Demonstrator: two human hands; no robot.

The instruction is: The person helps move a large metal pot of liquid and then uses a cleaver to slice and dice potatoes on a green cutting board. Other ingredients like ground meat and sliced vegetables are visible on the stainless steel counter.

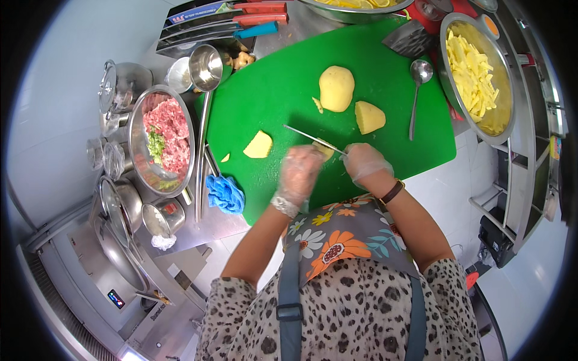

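Observation:
My right hand [366, 163], in a clear plastic glove, grips a knife [311, 137] whose blade points to the upper left. Under the blade, a potato piece [326, 151] lies on the green cutting board [280, 94]. My left hand [300, 169], also gloved and blurred by motion, is curled against this piece's left side; its fingertips are hard to make out. Beyond the knife sit a whole peeled potato [337, 89] and a cut potato chunk [369, 118]. Left of my hands lie another potato chunk [258, 145] and a small potato scrap [225, 157].
At right, a metal bowl [505, 108] holds potato strips, near a spoon [420, 76]. To the left stand a bowl [134, 149] of minced meat with chopped greens, a long-handled ladle [204, 131] and a blue cloth [225, 194]. A knife rack [198, 34] stands at the back.

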